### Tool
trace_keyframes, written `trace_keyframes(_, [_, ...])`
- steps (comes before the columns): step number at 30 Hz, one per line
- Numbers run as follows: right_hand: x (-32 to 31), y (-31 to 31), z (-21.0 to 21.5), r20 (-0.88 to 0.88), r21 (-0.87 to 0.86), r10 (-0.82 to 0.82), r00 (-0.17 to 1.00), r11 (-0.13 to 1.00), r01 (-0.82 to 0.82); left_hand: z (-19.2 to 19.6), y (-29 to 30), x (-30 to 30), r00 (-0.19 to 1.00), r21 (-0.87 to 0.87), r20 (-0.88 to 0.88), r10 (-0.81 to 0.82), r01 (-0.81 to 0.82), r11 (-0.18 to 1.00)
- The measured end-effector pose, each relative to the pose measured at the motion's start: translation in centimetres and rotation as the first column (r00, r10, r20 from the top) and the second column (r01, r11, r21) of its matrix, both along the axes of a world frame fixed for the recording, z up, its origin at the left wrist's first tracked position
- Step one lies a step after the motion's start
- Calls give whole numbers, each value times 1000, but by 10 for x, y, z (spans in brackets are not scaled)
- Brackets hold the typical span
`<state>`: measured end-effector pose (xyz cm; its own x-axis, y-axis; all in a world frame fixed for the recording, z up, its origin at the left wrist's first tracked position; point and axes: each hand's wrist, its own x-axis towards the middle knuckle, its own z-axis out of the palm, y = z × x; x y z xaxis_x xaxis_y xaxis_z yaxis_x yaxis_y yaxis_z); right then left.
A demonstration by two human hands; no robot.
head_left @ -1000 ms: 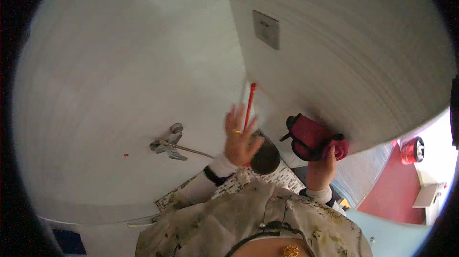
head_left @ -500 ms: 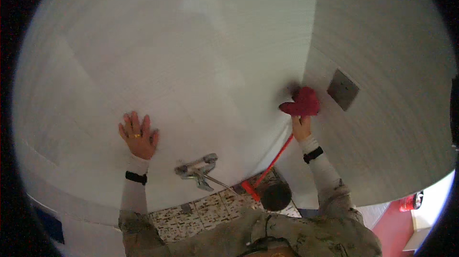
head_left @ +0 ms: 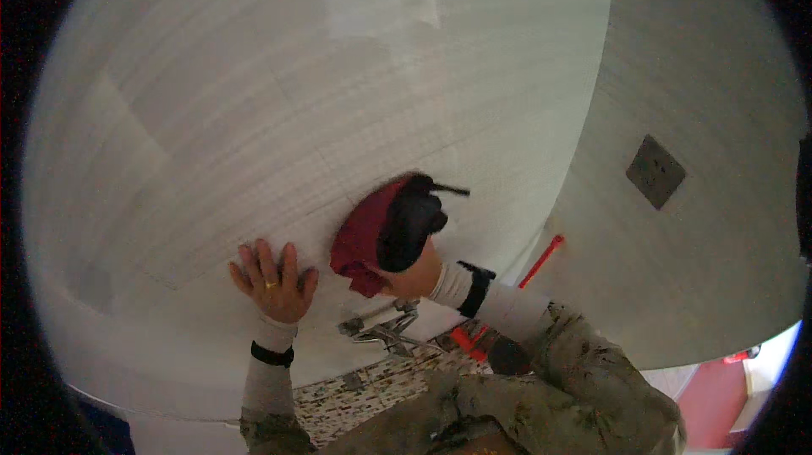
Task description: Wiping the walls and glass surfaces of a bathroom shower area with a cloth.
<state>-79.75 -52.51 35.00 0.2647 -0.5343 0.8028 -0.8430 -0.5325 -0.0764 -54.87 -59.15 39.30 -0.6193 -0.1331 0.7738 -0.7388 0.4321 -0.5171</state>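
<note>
1. While work is seemingly proceeding, the white wall [head_left: 228, 159] is showing no sure boundary between finished and remaining areas.
2. Maroon-and-black bundle [head_left: 364, 231]: lying against the wall, above the metal tap [head_left: 389, 336].
3. Right hand [head_left: 416, 277]: gripping the bundle, fingers mostly hidden.
4. Left hand [head_left: 283, 290]: lying open, flat on the wall, holding nothing.

Counted off the silver tap [head_left: 385, 338], one: hands two, left hand [head_left: 275, 282] up and left of it, right hand [head_left: 414, 276] just above; dark wristbands two, left wristband [head_left: 272, 355] left of tap, right wristband [head_left: 476, 293] up and right. Maroon-and-black bundle [head_left: 364, 239], one, above tap; gold ring [head_left: 271, 285], one, up and left; wall plate [head_left: 656, 172], one, well up and right. Right of tap, red lengths [head_left: 541, 261] two, joined or not cannot tell, and dark round vessel [head_left: 509, 357] one, slightly lower than tap
</note>
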Motion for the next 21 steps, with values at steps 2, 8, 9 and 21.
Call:
trace_keyframes(2, [-28,-8,2,9,-60,-31,999,998,31,0,-2,5,1000,21,1,-8,8,1000])
trace_keyframes(8, [-173,19,27,349,-322,-441,827,772,548,15,-4,25,996,-46,-93,-1,-3,999])
trace_keyframes(9, [-192,22,33,389,-318,-448,805,755,574,18,-2,26,995,-70,-98,-4,-3,998])
trace_keyframes(21, [-5,2,113,-187,-245,202,961,938,-245,18,0,29,994,-78,-109,-21,12,997])
